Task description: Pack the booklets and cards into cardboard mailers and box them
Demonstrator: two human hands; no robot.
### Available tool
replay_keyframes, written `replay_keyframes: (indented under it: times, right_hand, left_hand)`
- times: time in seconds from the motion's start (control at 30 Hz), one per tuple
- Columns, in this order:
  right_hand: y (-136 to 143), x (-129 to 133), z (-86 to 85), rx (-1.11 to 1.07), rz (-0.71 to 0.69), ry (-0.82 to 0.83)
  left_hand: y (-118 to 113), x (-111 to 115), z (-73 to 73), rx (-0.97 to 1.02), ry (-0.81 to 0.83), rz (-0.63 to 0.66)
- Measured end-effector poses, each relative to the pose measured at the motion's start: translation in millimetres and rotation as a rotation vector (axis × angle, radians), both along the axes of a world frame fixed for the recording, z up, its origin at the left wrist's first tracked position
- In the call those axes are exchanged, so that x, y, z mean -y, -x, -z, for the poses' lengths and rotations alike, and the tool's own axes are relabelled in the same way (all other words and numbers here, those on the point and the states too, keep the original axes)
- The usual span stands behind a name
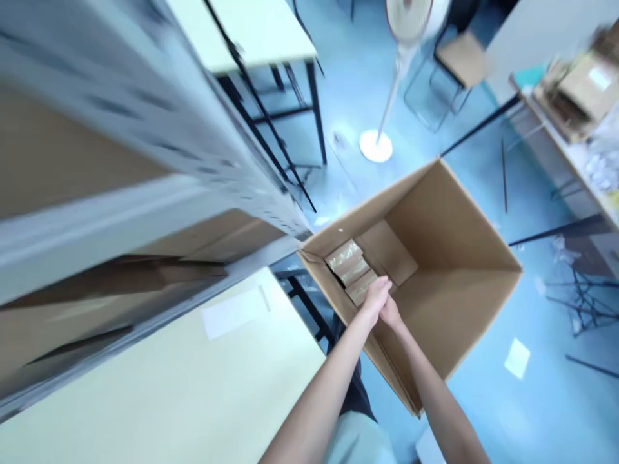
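Observation:
A large open cardboard carton [459, 303] stands before me, seen from above. Both of my hands reach down into it and meet close together near its lower left side. My left hand [377, 294] is closed, its fingers mostly hidden from above. Against it lies my right hand [390, 313], also closed; what either one grips is out of sight. Just beyond my left hand, small cardboard boxes [348, 263] with shiny clear tape sit in a row on the carton's bottom. A flat brown box or flap [388, 251] lies beside them.
A pale table [159, 386] is at the left, below metal shelving [203, 154] holding cartons. Beyond stand another table [261, 32], a white fan [376, 145] and a folding chair [461, 58]. A cluttered workbench [575, 151] runs along the right.

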State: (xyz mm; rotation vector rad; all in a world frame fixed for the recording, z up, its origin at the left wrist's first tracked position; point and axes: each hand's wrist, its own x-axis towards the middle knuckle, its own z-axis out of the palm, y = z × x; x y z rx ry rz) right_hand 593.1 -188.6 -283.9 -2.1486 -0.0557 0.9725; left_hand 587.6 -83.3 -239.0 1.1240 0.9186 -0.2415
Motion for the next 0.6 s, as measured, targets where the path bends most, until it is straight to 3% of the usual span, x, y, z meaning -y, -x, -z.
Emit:
replay_keyframes:
  times: [0.07, 0.13, 0.2, 0.27, 0.37, 0.43, 0.53, 0.6]
  right_hand:
    - [23.4, 1.9, -55.0, 0.185, 0.075, -0.059]
    - [55.7, 4.0, -103.3, 0.321, 0.16, -0.182]
    - [97.6, 0.9, -146.0, 0.398, 0.16, -0.282]
    - [150.0, -10.4, -183.5, 0.428, 0.081, -0.373]
    - [247.7, -38.9, -227.9, 0.376, -0.147, -0.504]
    - [321.3, -58.8, -248.6, 0.293, -0.332, -0.577]
    - [432.6, -81.6, -269.4, 0.169, -0.622, -0.664]
    - [501.9, -90.9, -279.0, 0.104, -0.821, -0.703]
  left_hand:
    - [55.1, -25.2, -63.9, 0.142, 0.031, -0.075]
    - [129.0, -49.8, -116.8, 0.239, 0.016, -0.162]
    - [216.9, -72.4, -158.2, 0.295, -0.021, -0.255]
    - [314.7, -90.8, -189.4, 0.309, -0.088, -0.372]
    - [471.7, -99.1, -220.5, 0.288, -0.205, -0.658]
    - [573.3, -83.4, -232.4, 0.275, -0.264, -0.912]
    - [699.3, -30.7, -238.6, 0.297, -0.308, -1.295]
    - [760.5, 12.8, -236.3, 0.333, -0.32, -1.534]
